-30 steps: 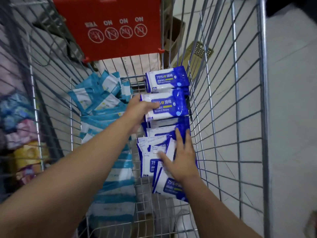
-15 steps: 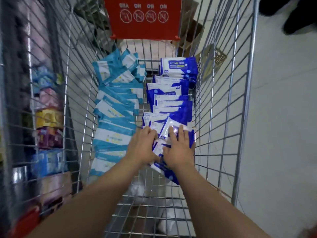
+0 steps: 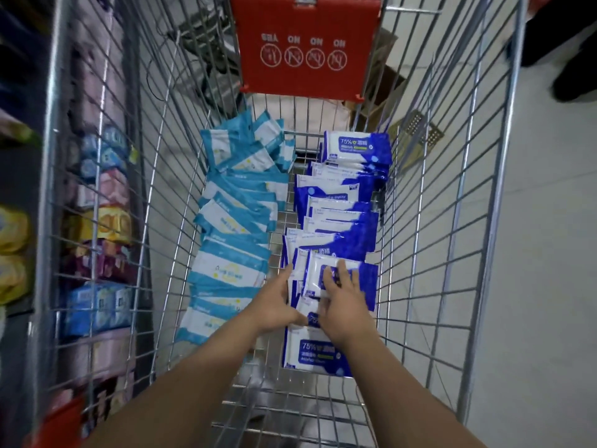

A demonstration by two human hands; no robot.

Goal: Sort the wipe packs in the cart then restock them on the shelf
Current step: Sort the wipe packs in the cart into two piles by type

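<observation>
Inside the wire cart (image 3: 445, 253) lie two rows of wipe packs. Light-blue and white packs (image 3: 232, 227) run down the left side. Dark-blue and white 75% alcohol wipe packs (image 3: 342, 202) overlap in a row down the right side. My left hand (image 3: 274, 302) presses against the left edge of the near dark-blue packs, fingers apart. My right hand (image 3: 342, 299) lies flat on top of a dark-blue pack (image 3: 326, 273), fingers spread. One more dark-blue pack (image 3: 310, 354) lies nearest me, below both hands.
A red plastic seat flap (image 3: 303, 43) with warning icons closes the cart's far end. Shelves of colourful packaged goods (image 3: 97, 227) stand left of the cart. Pale tiled floor (image 3: 546, 253) and a floor drain (image 3: 420, 134) lie to the right.
My left hand drew back from the far dark-blue packs to the near stack beside my right hand. The view pulled back, showing more of the cart.
</observation>
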